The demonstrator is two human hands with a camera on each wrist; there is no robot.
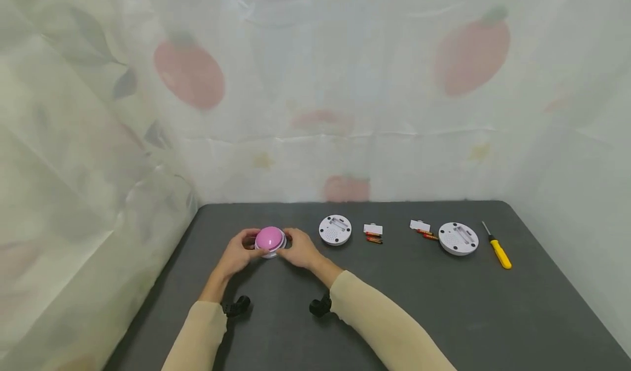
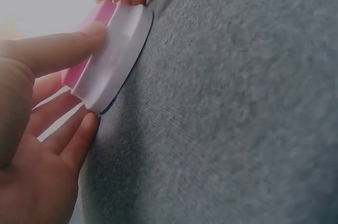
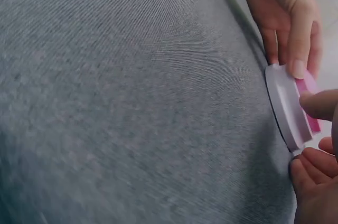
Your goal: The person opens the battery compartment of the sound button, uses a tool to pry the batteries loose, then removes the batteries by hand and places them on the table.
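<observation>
A round push button point(image 1: 269, 239) with a glossy pink dome and a white base stands pink side up on the left part of the table. My left hand point(image 1: 235, 255) grips it from the left, with the thumb along its near side and the fingers round the far left. From the other side my right hand point(image 1: 302, 249) holds the same button between thumb and fingers. In the left wrist view, the white base point(image 2: 119, 49) is right down at the grey cloth. The left thumb lies against the button's side there.
To the right lie two upturned white buttons point(image 1: 335, 230) point(image 1: 458, 239) with bare battery slots. Near them are small white covers point(image 1: 373, 229) point(image 1: 420, 226) and several orange-and-black batteries point(image 1: 374, 240) point(image 1: 430, 237). A yellow-handled screwdriver point(image 1: 500, 254) lies far right. Patterned curtains point(image 1: 315, 86) surround the dark table point(image 1: 394, 316).
</observation>
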